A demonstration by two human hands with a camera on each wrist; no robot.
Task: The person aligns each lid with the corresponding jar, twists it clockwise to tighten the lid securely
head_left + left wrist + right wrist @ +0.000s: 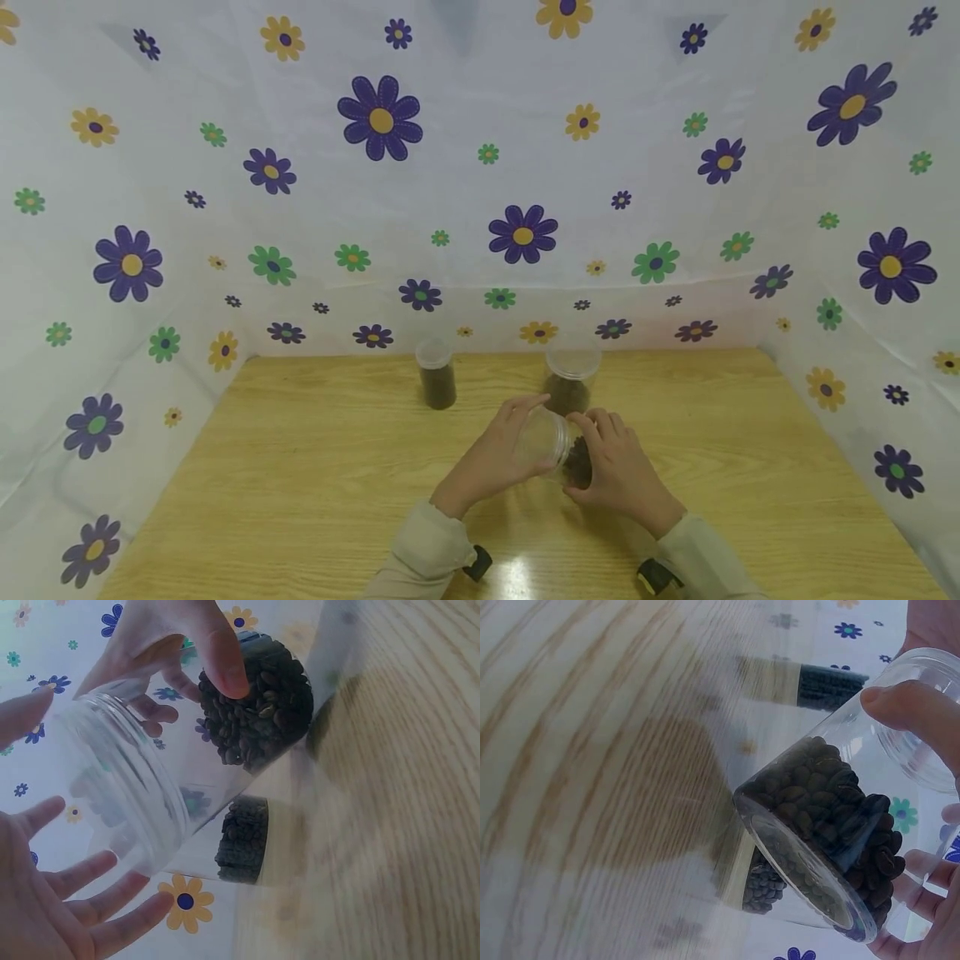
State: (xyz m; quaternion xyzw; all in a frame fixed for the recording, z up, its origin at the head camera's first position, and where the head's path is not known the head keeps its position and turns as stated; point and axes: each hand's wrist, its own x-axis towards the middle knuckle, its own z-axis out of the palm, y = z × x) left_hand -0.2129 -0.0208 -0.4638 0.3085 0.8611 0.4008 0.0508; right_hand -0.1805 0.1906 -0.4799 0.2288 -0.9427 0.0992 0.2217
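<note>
Both hands are at a clear jar (817, 802), tilted with its closed end toward the right and dark coffee beans (259, 705) gathered in that end. My right hand (618, 467) grips the jar's body, thumb on one side and fingers on the other. At the other end, my left hand (495, 450) spans the clear, ridged lid (543, 437), thumb and fingers on opposite sides of it. In the left wrist view, those fingers (112, 900) look spread around the lid. The jar's lower edge is close to the table; contact is unclear.
Behind the hands stands a wide clear jar (570, 387) with dark contents. A narrower lidded jar (438, 383), filled dark, stands to its left. The wooden table (315, 467) is bordered by white flowered cloth (450, 192) at the back and sides.
</note>
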